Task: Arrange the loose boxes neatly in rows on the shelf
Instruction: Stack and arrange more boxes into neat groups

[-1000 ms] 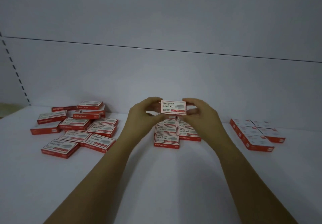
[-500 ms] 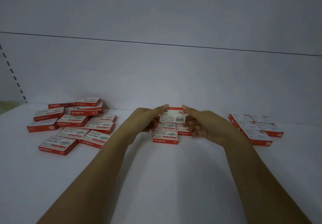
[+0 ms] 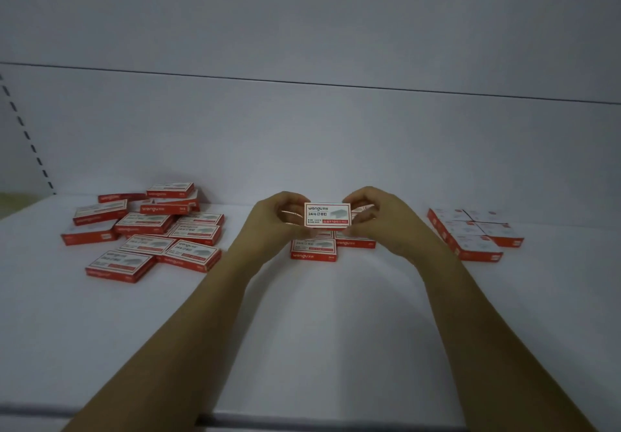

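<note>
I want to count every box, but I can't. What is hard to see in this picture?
All in the head view:
Middle rows: mostly hidden behind the held box, the left hand and the right hand.
Left pile: lower boxes are covered by upper ones.
Small print on the held box: too small and blurred to read.
Right group: tops too pale and blurred to read.

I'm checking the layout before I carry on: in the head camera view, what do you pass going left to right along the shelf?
loose heap of red staple boxes → left hand → held staple box, pinched between both hands → right hand → neat block of staple boxes
</note>
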Tool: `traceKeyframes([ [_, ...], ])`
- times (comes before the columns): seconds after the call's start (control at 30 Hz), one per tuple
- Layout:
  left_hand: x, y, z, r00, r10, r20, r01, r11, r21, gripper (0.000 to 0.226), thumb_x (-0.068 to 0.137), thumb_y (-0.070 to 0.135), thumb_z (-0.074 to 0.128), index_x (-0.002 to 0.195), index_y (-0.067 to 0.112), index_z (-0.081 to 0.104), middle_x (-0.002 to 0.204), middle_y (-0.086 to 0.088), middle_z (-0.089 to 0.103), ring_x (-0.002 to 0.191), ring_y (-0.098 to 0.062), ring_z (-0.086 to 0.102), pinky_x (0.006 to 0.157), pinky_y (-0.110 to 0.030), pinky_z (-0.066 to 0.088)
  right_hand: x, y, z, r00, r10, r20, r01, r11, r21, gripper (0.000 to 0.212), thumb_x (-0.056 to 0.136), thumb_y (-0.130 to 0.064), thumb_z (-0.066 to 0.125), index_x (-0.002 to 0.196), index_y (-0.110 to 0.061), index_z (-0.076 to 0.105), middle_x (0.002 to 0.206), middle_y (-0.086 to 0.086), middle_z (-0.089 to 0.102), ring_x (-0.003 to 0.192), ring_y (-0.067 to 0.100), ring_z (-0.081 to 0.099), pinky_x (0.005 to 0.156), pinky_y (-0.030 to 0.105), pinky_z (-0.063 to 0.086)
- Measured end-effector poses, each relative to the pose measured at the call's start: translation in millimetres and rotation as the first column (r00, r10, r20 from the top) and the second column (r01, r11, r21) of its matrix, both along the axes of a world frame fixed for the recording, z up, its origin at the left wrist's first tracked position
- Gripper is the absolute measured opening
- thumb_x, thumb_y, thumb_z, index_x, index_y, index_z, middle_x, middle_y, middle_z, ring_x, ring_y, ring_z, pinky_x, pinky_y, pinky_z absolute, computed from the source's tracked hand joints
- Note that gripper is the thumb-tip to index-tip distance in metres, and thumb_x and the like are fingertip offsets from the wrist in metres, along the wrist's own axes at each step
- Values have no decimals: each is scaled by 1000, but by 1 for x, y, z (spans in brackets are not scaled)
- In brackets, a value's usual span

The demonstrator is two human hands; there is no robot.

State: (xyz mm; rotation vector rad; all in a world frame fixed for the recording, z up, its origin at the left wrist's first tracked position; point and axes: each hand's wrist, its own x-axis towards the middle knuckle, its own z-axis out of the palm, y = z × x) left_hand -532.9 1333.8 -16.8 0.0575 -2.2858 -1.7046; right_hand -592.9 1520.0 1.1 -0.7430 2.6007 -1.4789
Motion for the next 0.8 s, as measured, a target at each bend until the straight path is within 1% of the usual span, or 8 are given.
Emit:
traceKeyframes([
  [0.07, 2, 5, 4, 999, 32, -17, -33, 999, -37, 39, 67, -4, 77, 98, 15, 63, 91, 0, 70, 72, -9, 67, 66, -20, 57, 6, -3, 3, 993, -27, -116, 36, 996, 79, 37, 72, -7, 74, 97, -28, 55, 93, -14, 62, 66, -2, 63, 54, 10, 47],
  [0.17, 7, 12, 10, 998, 50, -24, -51, 999, -14, 38, 66, 0, 80, 96, 18, 64, 91, 2, 71, 74, -11, 69, 68, -22, 56, 14, -2, 16, 967, -15, -254, 82, 963, 257, 39, 71, -20, 77, 103, -24, 56, 102, -6, 57, 82, 9, 61, 60, 17, 46],
  [0.23, 13, 17, 11, 1000, 22, -15, -23, 1000, -18, 40, 66, 4, 81, 101, 15, 66, 93, 1, 72, 77, -14, 70, 73, -25, 56, 18, 3, 25, 957, -13, -289, 121, 925, 359, 38, 69, -23, 79, 102, -21, 59, 104, -2, 54, 85, 15, 59, 58, 18, 43],
  [0.37, 21, 23, 7, 1000, 21, 10, -20, 994, -108, 52, 66, 10, 83, 112, 12, 62, 100, -4, 68, 84, -20, 66, 83, -32, 55, 27, 26, 19, 973, -54, -226, 147, 898, 416, 45, 66, -23, 82, 107, -18, 62, 104, 0, 59, 86, 13, 55, 59, 12, 37],
  [0.5, 19, 20, -2, 987, 158, 38, -139, 940, -312, 48, 68, 14, 81, 112, 11, 62, 98, -3, 65, 84, -16, 61, 72, -19, 47, 30, 44, -1, 977, -130, -168, 197, 855, 480, 47, 67, -24, 82, 108, -15, 63, 107, 1, 59, 88, 12, 53, 65, 18, 38],
  [0.63, 17, 18, -13, 958, 282, 61, -221, 853, -473, 46, 67, 16, 81, 109, 7, 63, 103, -8, 64, 90, -20, 58, 75, -24, 43, 28, 43, -12, 982, -145, -122, 187, 846, 499, 46, 69, -24, 80, 110, -14, 62, 105, 0, 59, 84, 10, 50, 57, 12, 34],
  [0.73, 13, 16, -15, 945, 301, 124, -190, 819, -541, 39, 69, 21, 80, 101, 6, 65, 98, -7, 63, 80, -16, 50, 66, -22, 38, 23, 36, -16, 980, -160, -116, 196, 864, 464, 47, 70, -25, 79, 111, -14, 62, 108, 2, 61, 86, 10, 51, 62, 15, 36],
  [0.8, 11, 15, -16, 939, 297, 175, -157, 820, -550, 30, 70, 24, 78, 92, 9, 65, 88, -5, 62, 74, -15, 48, 56, -20, 34, 20, 31, -18, 981, -164, -105, 193, 885, 424, 44, 69, -24, 80, 109, -15, 62, 108, 1, 61, 87, 10, 52, 58, 11, 35],
])
